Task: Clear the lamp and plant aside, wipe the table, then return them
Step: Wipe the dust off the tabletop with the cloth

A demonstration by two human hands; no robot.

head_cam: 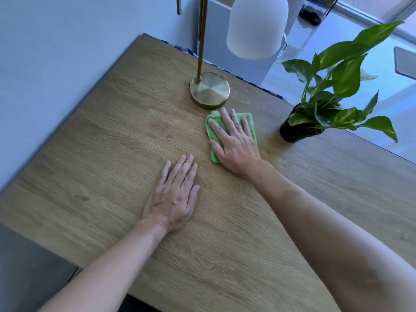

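Note:
A brass lamp stands at the far side of the wooden table point(101, 136), its round base point(209, 90) on the wood and its white shade point(256, 28) hanging above. A leafy green plant in a dark pot point(295, 129) sits near the right edge. My right hand point(234, 140) lies flat, palm down, on a folded green cloth point(252, 122), just in front of the lamp base. Resting flat on the bare wood nearer to me is my left hand point(175, 194), fingers together, holding nothing.
A pale wall runs along the table's left side. Beyond the far edge stand a white cabinet point(245, 66) and a shiny floor with a grey mat point(405, 61). The table's right edge drops off just past the plant.

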